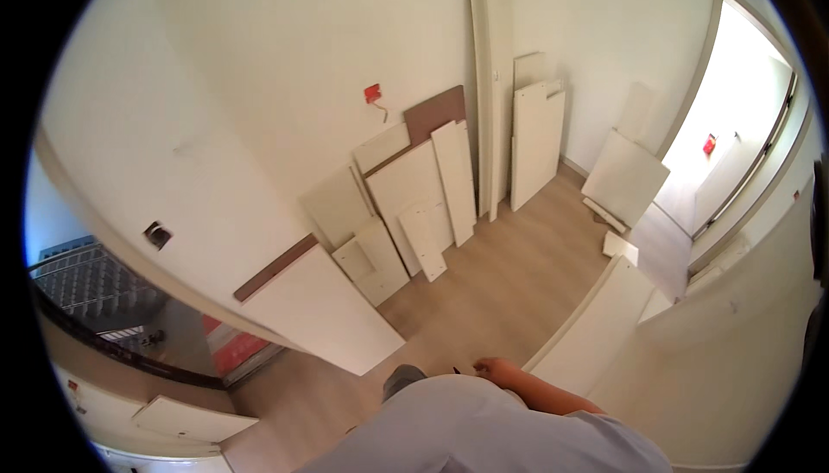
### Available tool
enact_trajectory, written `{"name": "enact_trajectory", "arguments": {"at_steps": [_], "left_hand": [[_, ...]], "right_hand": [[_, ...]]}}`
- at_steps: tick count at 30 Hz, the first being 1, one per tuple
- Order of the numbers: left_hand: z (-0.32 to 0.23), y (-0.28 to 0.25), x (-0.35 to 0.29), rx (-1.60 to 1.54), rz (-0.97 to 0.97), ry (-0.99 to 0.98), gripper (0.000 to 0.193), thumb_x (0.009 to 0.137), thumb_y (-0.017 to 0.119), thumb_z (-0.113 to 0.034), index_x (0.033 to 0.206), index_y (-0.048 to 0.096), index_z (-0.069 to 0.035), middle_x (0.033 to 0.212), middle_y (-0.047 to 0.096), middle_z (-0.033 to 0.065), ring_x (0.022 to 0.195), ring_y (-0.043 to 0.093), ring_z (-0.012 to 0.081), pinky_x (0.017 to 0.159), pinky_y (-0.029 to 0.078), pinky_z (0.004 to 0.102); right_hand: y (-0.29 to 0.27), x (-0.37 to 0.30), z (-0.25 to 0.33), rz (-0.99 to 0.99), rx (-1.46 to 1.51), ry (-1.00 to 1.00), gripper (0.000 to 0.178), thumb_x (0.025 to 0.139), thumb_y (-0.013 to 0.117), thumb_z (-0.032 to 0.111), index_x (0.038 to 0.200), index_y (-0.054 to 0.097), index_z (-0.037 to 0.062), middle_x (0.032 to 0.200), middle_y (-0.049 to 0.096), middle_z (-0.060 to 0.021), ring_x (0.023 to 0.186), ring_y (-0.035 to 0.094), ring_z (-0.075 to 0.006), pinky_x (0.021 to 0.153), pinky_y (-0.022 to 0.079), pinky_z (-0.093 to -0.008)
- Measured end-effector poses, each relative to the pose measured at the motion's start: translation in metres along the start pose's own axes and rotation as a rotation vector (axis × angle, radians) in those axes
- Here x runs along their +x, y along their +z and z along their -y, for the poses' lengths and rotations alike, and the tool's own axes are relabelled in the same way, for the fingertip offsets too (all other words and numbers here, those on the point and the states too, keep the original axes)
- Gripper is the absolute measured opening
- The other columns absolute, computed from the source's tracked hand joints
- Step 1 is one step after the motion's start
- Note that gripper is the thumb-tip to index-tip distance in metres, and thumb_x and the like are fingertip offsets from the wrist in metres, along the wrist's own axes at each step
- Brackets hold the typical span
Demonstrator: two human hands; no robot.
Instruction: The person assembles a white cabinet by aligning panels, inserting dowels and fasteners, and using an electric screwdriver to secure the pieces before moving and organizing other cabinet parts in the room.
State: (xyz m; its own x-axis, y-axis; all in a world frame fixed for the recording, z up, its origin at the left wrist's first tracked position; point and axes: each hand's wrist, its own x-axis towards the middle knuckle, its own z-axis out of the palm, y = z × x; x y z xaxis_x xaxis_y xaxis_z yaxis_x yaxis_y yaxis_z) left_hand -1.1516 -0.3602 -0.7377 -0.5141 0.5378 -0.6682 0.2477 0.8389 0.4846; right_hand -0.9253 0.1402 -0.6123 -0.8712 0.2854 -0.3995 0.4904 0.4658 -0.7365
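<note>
My right hand [492, 369] is low in front of my body, with the forearm coming in from the lower right. Its fingers look curled, and a small dark thin thing [458, 371] shows just beside them, too small to name. My left hand is out of sight behind my grey shirt [449, 425]. Ahead of me, white furniture panels [410, 188] lean upright against the wall. Closest on the left is a large white panel with a brown edge strip [324, 305], tilted against the wall.
More panels [535, 145] stand beyond the door frame [490, 85], and one square board [626, 178] leans by the bright doorway at right. A long white panel [596, 326] lies to my right on the wood-look floor [492, 292]. At left, another doorway opens onto stairs with a railing [99, 287].
</note>
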Motion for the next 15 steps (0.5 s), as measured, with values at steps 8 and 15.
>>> {"name": "enact_trajectory", "arguments": {"at_steps": [8,15], "left_hand": [[-0.089,-0.108,0.155,0.066,0.103,-0.04,0.029,0.094,0.062,-0.032,0.106,0.075,-0.008,0.101,0.074,0.0158,0.094,0.07,0.0381,0.084,0.056,0.0478],[-0.22,-0.21,0.358,0.308,0.065,0.36,0.031,0.093,0.063,-0.036,0.103,0.076,-0.01,0.103,0.074,0.0167,0.1,0.07,0.0382,0.089,0.055,0.0474]], "right_hand": [[-0.121,0.121,-0.016,-0.213,0.097,0.135,0.037,0.092,0.067,0.032,0.121,0.07,0.0075,0.116,0.074,-0.0152,0.108,0.071,-0.0329,0.093,0.056,-0.0423],[-0.174,0.127,-0.053,-0.24,0.043,0.439,0.039,0.093,0.066,0.031,0.123,0.071,0.0073,0.118,0.074,-0.0141,0.108,0.071,-0.0318,0.097,0.055,-0.0411]]}}
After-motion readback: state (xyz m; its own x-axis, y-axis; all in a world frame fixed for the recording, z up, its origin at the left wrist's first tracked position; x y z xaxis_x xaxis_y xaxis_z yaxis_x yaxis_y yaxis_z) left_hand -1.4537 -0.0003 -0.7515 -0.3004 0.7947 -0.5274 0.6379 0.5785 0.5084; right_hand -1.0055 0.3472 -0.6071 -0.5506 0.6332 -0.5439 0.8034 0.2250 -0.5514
